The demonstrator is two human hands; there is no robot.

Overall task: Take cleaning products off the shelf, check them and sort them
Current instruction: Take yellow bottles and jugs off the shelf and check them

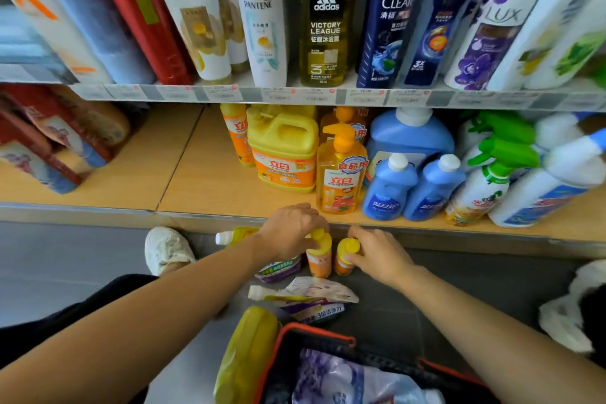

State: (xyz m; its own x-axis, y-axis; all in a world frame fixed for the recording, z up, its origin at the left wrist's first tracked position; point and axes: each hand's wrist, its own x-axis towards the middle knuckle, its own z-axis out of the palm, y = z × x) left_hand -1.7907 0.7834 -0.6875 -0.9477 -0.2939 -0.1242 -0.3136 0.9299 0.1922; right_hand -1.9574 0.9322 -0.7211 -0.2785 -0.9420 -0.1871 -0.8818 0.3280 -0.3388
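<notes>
Two small orange bottles with yellow caps stand on the grey floor below the low shelf. My left hand (290, 229) grips the cap of the left bottle (319, 261). My right hand (377, 254) holds the right bottle (344, 264) at its neck. Refill pouches lie on the floor: one (278, 269) partly under my left hand, another (308, 298) nearer me. On the wooden shelf (210, 187) stand a yellow jug (283, 154), an orange pump bottle (341, 174) and two blue bottles (388, 190).
A black basket with an orange rim (314, 333) sits near me, holding a purple-white pouch (337, 380). A large yellow bottle (246, 354) leans by its left side. My white shoe (167, 249) is at left. Spray bottles (485, 184) crowd the shelf's right. Shampoo bottles fill the upper shelf.
</notes>
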